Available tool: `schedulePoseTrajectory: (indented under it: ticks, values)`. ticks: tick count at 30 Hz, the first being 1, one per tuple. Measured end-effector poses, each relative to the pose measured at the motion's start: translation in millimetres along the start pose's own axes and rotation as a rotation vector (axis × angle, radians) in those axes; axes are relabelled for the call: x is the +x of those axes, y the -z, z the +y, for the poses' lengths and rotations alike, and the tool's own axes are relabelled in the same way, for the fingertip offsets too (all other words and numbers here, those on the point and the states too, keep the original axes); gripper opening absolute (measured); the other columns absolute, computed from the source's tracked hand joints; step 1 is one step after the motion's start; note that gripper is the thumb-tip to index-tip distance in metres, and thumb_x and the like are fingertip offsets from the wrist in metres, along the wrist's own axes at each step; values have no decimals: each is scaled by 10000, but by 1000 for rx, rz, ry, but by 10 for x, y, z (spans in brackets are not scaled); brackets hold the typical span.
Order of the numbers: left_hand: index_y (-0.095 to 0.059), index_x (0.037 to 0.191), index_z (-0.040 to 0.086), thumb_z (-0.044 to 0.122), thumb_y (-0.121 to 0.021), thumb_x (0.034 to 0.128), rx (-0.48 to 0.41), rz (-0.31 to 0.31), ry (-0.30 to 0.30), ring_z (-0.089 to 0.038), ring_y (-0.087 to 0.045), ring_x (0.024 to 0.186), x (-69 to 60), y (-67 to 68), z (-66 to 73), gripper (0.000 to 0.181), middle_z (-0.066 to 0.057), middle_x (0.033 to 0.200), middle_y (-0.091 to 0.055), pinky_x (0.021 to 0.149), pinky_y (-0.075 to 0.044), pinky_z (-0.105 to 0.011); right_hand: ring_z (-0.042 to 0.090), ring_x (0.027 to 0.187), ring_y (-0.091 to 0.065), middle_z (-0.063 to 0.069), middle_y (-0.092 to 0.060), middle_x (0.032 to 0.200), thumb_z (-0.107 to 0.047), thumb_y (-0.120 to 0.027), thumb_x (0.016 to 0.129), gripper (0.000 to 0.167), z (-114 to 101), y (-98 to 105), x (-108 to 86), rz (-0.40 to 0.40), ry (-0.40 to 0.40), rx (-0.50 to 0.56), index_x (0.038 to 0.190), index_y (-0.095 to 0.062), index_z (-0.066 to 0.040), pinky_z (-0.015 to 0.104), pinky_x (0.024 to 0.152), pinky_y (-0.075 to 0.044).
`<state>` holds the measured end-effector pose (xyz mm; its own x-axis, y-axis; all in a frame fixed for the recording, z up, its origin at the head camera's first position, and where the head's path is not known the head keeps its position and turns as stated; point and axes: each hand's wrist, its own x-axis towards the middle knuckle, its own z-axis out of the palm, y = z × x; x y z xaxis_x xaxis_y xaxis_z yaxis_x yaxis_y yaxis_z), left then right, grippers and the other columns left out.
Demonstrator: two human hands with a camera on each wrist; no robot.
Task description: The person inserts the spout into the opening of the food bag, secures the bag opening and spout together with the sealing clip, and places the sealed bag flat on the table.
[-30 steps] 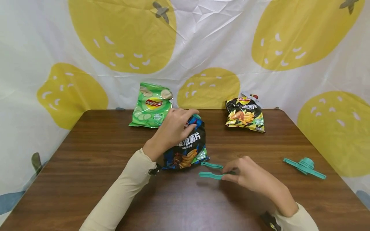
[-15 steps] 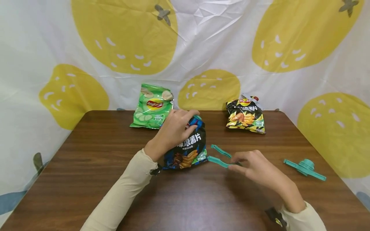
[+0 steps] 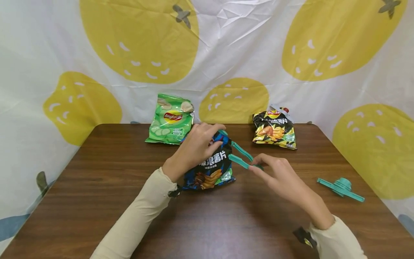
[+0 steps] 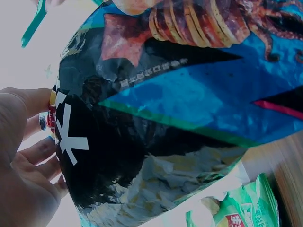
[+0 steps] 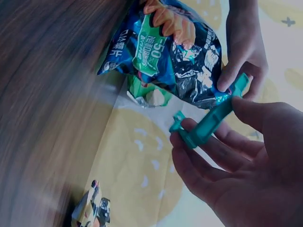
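A black and blue chip bag (image 3: 211, 167) stands upright near the table's middle, its top pinched by my left hand (image 3: 195, 145) between thumb and fingers. In the left wrist view the bag (image 4: 142, 109) fills most of the picture, with the left hand (image 4: 28, 156) at its edge. My right hand (image 3: 281, 176) holds a teal clip (image 3: 240, 161) near its hinge; its two arms are spread and their tips are by the bag's upper right edge. The right wrist view has the clip (image 5: 213, 120) between the thumb and fingers of the right hand (image 5: 251, 156).
A green chip bag (image 3: 171, 120) leans at the back left, and a black and yellow bag (image 3: 275, 129) stands at the back right. Another teal clip (image 3: 342, 189), with a round part, lies on the table (image 3: 207, 226) at the right. A patterned cloth (image 3: 226, 46) hangs behind.
My right hand has carried the spread clip up, away from me, to the bag's upper right edge. The left hand stays on the bag's top.
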<state>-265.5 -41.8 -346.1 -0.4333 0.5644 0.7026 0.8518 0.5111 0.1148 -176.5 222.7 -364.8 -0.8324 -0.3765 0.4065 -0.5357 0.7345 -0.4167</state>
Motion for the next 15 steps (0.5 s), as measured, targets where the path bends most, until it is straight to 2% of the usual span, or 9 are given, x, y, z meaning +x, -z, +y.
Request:
schedulePoseTrajectory:
  ticks: [6, 10, 15]
  values:
    - [-646, 1234, 69, 174, -750, 903, -3, -4, -13, -222, -614, 896, -6, -17, 35, 363, -39, 984, -704, 845, -470, -423, 97, 899, -642, -100, -693, 916, -271, -649, 982, 95, -34, -34, 113, 52, 9, 34, 992, -675, -180, 421, 838, -507]
    - [-642, 1236, 69, 119, -742, 892, 3, -4, -21, -229, -609, 924, -7, -34, 50, 362, -52, 1032, -697, 865, -467, -419, 81, 923, -639, -106, -693, 942, -293, -653, 978, 102, -60, -71, 206, 74, 21, 76, 997, -677, -196, 403, 840, -507]
    - [-649, 1218, 64, 79, -729, 874, 4, 11, -64, -239, -616, 936, 0, -70, 94, 354, -63, 1034, -688, 866, -475, -427, 84, 940, -633, -96, -692, 961, -312, -645, 982, 121, -92, -119, 328, 93, 31, 113, 1005, -675, -198, 392, 836, -506]
